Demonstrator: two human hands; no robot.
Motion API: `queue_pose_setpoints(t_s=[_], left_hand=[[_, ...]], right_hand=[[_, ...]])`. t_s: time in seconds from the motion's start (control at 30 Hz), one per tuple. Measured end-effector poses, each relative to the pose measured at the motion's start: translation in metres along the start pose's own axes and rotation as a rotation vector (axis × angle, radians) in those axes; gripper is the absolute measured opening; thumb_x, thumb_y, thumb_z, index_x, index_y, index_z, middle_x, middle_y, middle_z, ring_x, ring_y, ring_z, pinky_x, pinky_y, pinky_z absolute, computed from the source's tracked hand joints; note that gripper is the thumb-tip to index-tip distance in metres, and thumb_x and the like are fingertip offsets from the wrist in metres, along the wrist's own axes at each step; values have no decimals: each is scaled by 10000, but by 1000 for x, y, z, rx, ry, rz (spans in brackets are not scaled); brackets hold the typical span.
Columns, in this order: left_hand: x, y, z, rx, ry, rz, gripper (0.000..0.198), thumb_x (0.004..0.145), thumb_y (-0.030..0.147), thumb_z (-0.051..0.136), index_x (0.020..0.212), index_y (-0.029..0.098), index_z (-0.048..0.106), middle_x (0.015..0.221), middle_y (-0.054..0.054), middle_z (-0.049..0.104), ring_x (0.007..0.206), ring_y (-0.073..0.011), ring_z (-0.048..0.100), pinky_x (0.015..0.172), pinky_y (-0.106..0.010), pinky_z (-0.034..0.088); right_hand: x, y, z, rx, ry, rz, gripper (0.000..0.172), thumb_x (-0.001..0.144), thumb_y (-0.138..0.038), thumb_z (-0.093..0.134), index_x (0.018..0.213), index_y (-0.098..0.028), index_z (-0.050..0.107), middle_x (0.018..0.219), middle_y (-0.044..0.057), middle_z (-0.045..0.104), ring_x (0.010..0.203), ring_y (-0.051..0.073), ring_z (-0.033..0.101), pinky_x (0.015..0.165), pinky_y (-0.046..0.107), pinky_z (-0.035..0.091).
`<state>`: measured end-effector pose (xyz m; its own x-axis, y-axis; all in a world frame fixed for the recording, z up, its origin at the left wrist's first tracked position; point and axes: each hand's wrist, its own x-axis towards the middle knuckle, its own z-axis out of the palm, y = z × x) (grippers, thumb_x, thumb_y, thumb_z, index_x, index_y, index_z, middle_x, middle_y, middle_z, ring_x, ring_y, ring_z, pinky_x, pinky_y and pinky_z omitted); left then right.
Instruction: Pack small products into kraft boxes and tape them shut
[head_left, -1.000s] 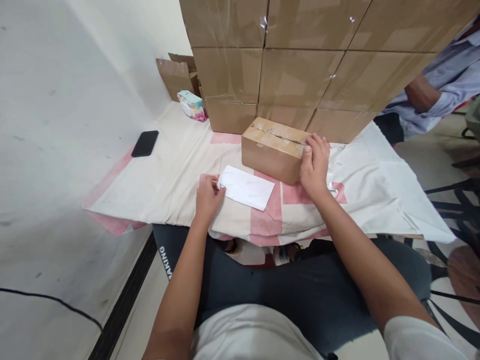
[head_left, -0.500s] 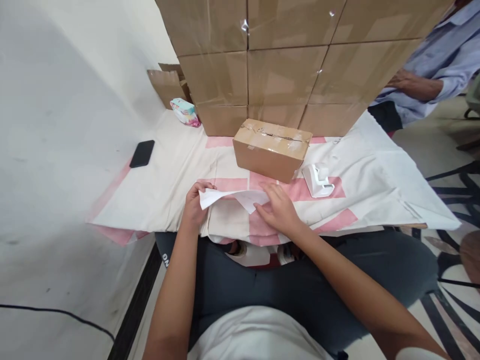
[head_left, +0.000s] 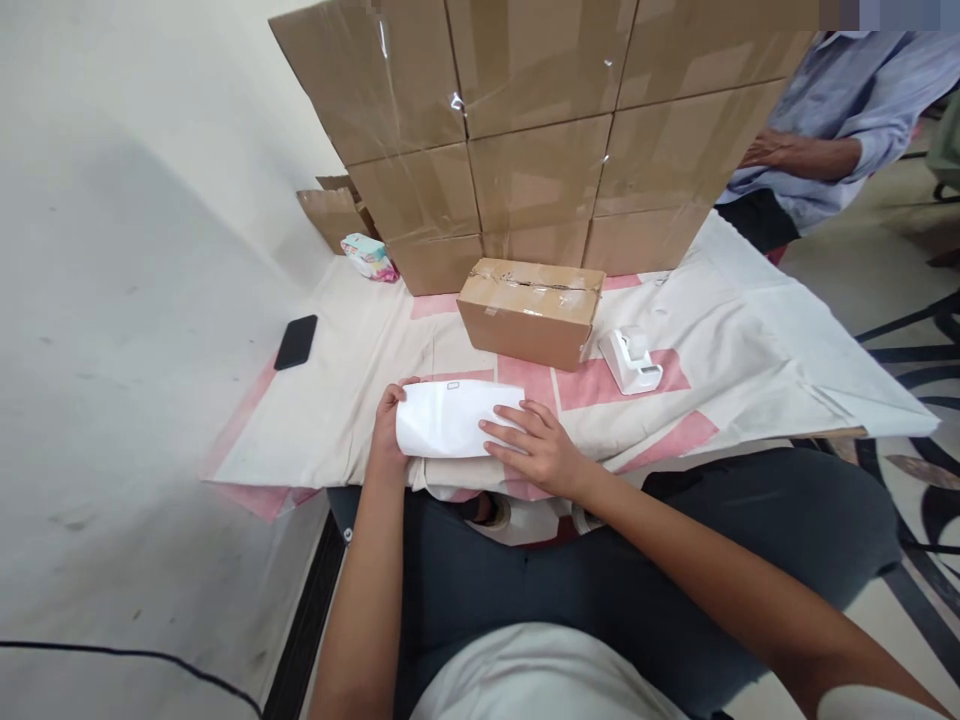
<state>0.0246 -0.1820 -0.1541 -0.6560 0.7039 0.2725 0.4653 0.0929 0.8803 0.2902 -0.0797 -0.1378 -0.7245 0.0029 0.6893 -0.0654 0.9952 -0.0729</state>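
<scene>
A white sheet of paper (head_left: 442, 425), curved and possibly folded, is held just above the near edge of the cloth-covered table. A small outlined mark shows near its upper edge. My left hand (head_left: 388, 425) is closed on the paper's left end, its thumb at the upper corner. Across the right part of the sheet, my right hand (head_left: 536, 445) lies palm down with its fingers spread. Just beyond the paper sits a taped cardboard box (head_left: 521, 335). To the right of that box stands a white tape dispenser (head_left: 631, 362).
Stacked taped cartons (head_left: 540, 170) rise behind the small box. At left lie a black phone (head_left: 295, 342) and a colourful soft packet (head_left: 369, 257), near an open cardboard box (head_left: 331, 215). Another person's forearm (head_left: 814, 157) shows at right. The white-and-pink cloth (head_left: 757, 370) is wrinkled.
The paper has turned from nearly edge-on to showing its broad face. My right hand's fingers have moved from gripping its right edge to lying spread over it. The view has shifted slightly.
</scene>
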Motion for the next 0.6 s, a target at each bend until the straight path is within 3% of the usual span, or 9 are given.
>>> queue_pose_setpoints(t_s=[0.13,0.27,0.37,0.43,0.6], left_hand=[[0,-11,6,-214,140,-45,204,857,433,556,869,235,508,1024,-57,694,924,-180,684,780,-332,566],[-3,-16,14,-212,285,-39,211,864,387,570,1001,231,538,1129,-74,648,1051,-180,645,929,-363,527],[-8,-12,17,-157,328,5,230,895,359,568,1078,220,586,1232,-89,611,1211,-205,573,1066,-389,443],[-10,-5,17,-102,265,60,291,906,379,576,1147,220,611,1292,-101,603,1275,-227,539,1117,-404,396],[-14,10,20,313,-123,296,527,871,464,643,1335,233,546,1352,-124,618,1314,-307,509,1184,-524,262]], right_hand=[[-5,9,6,22,13,49,231,980,-128,538,986,-268,723,1300,22,707,1299,277,589,1055,564,438],[-9,19,8,59,-34,131,223,964,-132,547,948,-266,724,1280,30,718,1276,285,598,1066,598,403],[-9,22,5,77,14,129,212,967,-148,549,950,-263,726,1292,45,711,1284,285,586,1062,609,398],[-8,22,3,119,49,112,217,976,-158,538,959,-260,729,1316,61,696,1309,274,563,1056,590,422],[-5,24,-2,241,22,71,301,960,-100,473,953,-244,737,1373,62,658,1375,233,501,1053,486,489]])
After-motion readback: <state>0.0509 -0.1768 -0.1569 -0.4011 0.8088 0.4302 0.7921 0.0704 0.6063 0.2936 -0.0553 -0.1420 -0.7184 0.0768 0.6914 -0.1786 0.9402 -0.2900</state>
